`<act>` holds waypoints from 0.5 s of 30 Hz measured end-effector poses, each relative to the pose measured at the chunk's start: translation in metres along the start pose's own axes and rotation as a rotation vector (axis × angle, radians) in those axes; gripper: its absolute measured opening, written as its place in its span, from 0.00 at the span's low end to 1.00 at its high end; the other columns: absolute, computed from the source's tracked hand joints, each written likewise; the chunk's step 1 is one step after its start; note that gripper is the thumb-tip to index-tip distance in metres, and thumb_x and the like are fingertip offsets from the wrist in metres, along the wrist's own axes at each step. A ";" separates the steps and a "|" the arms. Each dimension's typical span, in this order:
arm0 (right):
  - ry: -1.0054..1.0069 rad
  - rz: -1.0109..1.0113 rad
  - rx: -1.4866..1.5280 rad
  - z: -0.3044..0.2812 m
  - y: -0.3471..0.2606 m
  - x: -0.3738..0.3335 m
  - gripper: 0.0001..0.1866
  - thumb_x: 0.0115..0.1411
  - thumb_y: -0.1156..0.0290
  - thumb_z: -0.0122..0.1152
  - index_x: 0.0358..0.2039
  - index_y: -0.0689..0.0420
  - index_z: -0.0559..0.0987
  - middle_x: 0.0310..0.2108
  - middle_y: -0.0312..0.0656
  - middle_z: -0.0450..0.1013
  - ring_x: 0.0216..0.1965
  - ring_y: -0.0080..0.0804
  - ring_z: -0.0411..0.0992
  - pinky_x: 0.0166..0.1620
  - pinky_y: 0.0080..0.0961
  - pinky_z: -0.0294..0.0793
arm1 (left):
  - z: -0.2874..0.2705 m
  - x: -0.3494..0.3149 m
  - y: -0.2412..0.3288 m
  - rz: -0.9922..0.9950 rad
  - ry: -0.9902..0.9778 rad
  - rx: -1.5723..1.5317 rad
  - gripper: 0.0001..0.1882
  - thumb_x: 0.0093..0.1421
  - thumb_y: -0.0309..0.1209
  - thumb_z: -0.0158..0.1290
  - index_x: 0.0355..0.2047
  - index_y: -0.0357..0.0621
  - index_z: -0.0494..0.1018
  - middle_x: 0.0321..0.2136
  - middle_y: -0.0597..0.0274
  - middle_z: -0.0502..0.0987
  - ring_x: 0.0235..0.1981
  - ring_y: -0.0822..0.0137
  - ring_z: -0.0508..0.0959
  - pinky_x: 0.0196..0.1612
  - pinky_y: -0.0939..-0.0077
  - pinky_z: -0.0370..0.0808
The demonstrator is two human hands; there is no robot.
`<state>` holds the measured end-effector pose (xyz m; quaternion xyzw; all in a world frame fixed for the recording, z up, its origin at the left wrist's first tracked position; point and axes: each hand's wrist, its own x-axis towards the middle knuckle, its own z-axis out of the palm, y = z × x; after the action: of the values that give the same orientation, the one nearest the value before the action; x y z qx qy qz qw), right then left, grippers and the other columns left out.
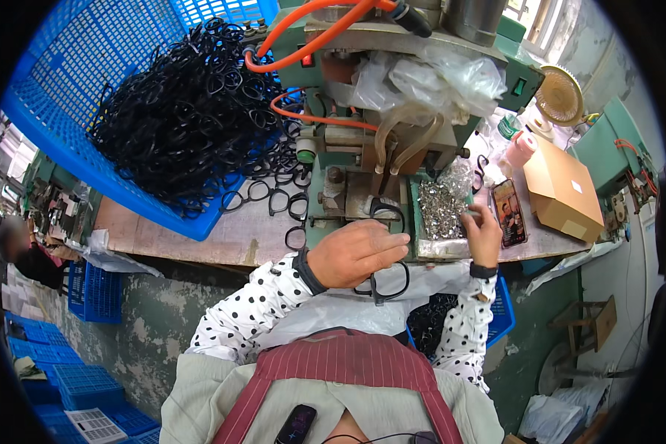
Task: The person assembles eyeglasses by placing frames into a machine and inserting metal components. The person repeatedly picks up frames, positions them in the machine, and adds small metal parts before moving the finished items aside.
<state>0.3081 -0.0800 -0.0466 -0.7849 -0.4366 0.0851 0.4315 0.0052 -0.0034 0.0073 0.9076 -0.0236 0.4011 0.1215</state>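
Pinching one black eyeglass frame [405,275] near its middle, the left hand [359,254] presses its fingers together at the front of one green machine [438,144] — one rim shows above the hand, one below. The right hand [484,235], fingers curled, is at the edge of one heap of small metal parts [440,211]; whether it pinches any, I cannot tell. Just right lie one phone [509,213] and one carton [562,185]. To the left, one large blue basket [137,194] holds piled frames [189,118] — too tangled to count.
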 end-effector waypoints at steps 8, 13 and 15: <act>0.106 -0.252 -0.282 0.043 0.019 -0.005 0.10 0.53 0.68 0.66 0.27 0.60 0.76 0.25 0.47 0.74 0.28 0.44 0.75 0.32 0.36 0.73 | -0.003 -0.002 0.002 -0.009 -0.036 0.004 0.24 0.52 0.21 0.55 0.52 0.42 0.70 0.54 0.55 0.73 0.49 0.56 0.75 0.54 0.58 0.72; 0.128 -0.063 0.157 0.042 0.012 -0.005 0.06 0.54 0.71 0.65 0.29 0.61 0.81 0.23 0.42 0.77 0.25 0.28 0.74 0.31 0.25 0.71 | -0.029 -0.002 0.002 0.072 -0.086 0.175 0.22 0.56 0.34 0.56 0.52 0.46 0.71 0.54 0.57 0.71 0.52 0.59 0.73 0.59 0.52 0.63; 0.165 -0.041 0.203 0.044 0.014 -0.011 0.05 0.55 0.72 0.64 0.30 0.61 0.81 0.22 0.41 0.76 0.25 0.25 0.74 0.31 0.24 0.71 | -0.049 -0.016 -0.025 -0.064 0.058 0.307 0.20 0.58 0.36 0.54 0.51 0.49 0.71 0.52 0.58 0.72 0.50 0.57 0.72 0.56 0.52 0.62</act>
<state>0.2877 -0.0654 -0.0868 -0.7324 -0.4047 0.0555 0.5448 -0.0372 0.0318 0.0226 0.9039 0.0702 0.4219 -0.0053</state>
